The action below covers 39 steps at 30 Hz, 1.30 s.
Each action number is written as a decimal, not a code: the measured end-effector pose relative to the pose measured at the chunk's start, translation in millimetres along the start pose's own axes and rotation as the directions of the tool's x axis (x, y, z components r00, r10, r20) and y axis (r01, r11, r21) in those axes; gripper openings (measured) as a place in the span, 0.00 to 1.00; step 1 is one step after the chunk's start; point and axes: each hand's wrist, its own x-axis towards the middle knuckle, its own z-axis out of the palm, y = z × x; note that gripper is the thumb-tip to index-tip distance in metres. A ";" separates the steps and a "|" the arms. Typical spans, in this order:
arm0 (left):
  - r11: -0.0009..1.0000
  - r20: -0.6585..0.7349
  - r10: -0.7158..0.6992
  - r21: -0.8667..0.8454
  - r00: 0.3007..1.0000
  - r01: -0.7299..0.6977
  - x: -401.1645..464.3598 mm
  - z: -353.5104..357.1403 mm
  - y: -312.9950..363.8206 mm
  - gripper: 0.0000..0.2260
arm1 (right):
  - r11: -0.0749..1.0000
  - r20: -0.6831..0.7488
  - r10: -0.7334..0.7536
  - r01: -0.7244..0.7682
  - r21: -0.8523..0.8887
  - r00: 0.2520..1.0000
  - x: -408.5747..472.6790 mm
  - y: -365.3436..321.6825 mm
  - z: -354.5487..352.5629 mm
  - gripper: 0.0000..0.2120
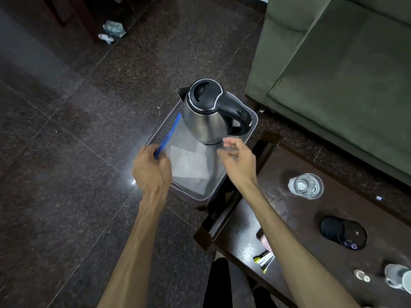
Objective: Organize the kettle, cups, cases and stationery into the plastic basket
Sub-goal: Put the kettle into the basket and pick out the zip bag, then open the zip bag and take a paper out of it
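Blue-zippered clear case (189,161) held flat by both hands, zipper pointing away.

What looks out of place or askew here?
Crumpled litter lies on the floor by the dark cabinet, away from the basket. Nothing looks spilled; the kettle stands upright in it.

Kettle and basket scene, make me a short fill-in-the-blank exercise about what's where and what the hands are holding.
1. The kettle stands upright inside the ____.
2. Both hands hold a clear case with a ____ zip strip.
3. The left hand pinches the case's zip end; the right hand holds the edge nearest the ____.
4. The glass stands on the ____.

Missing words: basket; blue; kettle; table
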 end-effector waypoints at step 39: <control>0.831 0.502 0.381 -0.553 0.776 -0.050 -337.9 -40.6 289.9 0.13 | 0.927 -0.314 0.099 0.027 0.375 0.944 -264.0 -44.7 -338.0 0.11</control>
